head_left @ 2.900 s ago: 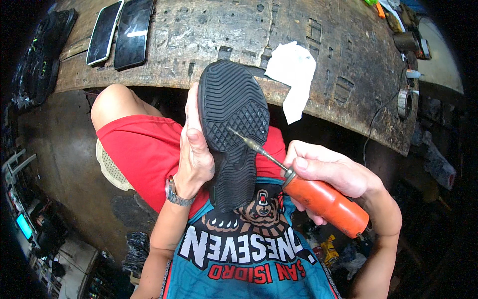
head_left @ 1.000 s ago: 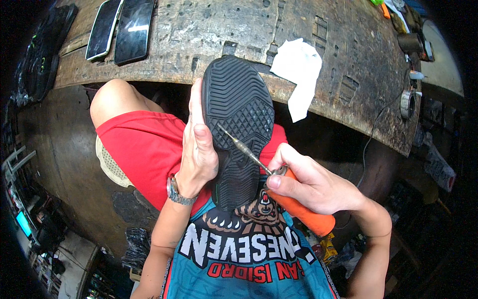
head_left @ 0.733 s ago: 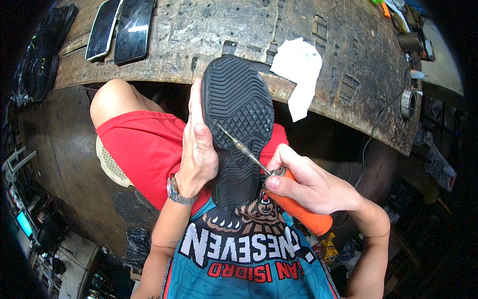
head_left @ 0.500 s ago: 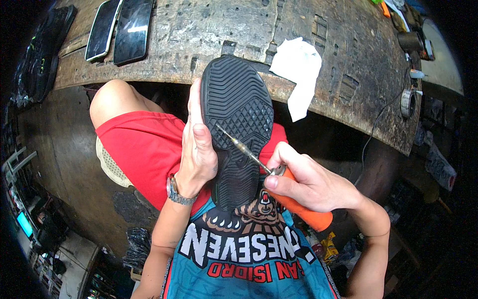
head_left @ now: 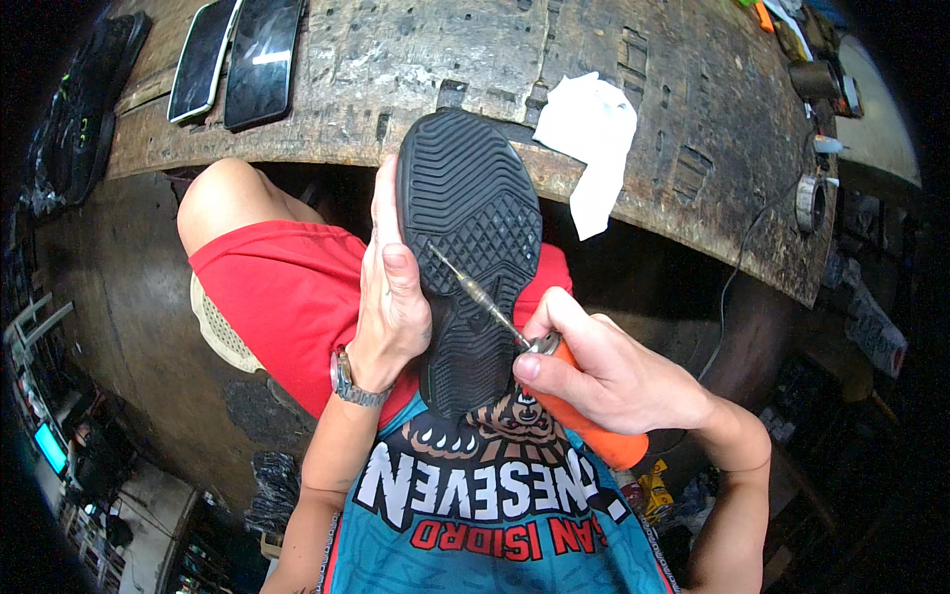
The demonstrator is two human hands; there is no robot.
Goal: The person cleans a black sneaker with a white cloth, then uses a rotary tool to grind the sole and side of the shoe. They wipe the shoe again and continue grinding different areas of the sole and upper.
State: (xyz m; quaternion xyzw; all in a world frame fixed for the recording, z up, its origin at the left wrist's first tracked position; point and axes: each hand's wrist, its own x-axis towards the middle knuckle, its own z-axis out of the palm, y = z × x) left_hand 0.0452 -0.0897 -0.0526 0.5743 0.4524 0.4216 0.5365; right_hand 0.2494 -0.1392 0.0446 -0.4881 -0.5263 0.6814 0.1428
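A black shoe [head_left: 465,173] stands sole up above my lap, its toe end toward the bench and its heel toward my shirt. The sole shows zigzag ridges and a diamond-patterned middle. Along its left edge lies my left hand [head_left: 392,297], closed on the shoe with the thumb at the side of the sole. My right hand [head_left: 618,381] is wrapped round the orange handle of an awl [head_left: 584,414]. The thin metal shaft slants up and left across the sole, with its point near the left edge, by my left thumb. Whether the point pierces the rubber, I cannot tell.
Ahead stands a worn wooden bench [head_left: 396,59] with two phones [head_left: 263,64] at its left. A white cloth or paper piece [head_left: 591,134] hangs over its front edge. A roll of tape [head_left: 810,204] and a cable [head_left: 737,259] are at the right.
My right hand and the awl's handle have shifted slightly left. The awl's point stays at nearly the same spot on the sole; my left hand and the shoe have hardly moved.
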